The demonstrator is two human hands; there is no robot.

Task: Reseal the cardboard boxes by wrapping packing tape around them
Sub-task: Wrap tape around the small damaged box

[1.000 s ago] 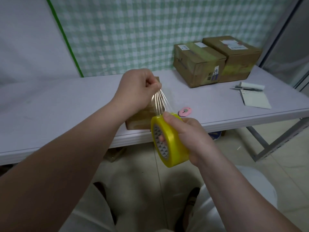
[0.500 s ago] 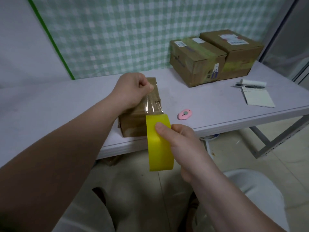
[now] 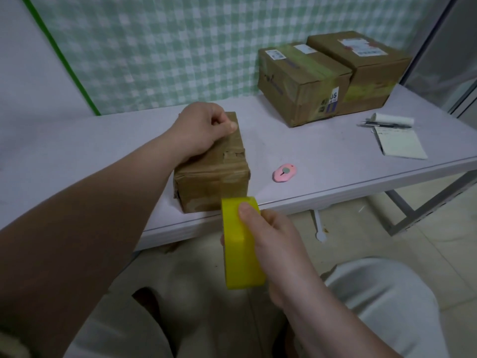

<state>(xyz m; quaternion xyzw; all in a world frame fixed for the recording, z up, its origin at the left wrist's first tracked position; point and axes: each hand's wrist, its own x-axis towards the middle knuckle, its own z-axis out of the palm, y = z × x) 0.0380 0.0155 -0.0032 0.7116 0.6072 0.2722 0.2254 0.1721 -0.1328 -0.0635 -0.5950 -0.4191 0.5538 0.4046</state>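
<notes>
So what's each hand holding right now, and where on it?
The right hand grips the yellow tape roll across its outer band, thumb on top. The left hand rests curled on the small box; whether it pinches tape cannot be told.

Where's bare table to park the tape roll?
Widest bare table: left of the small box, back to the wall. Also the stretch between small box and the two big boxes, and the gap between pink cutter and notepad. Crowded: right end, where big boxes, pen and notepad sit close.
</notes>
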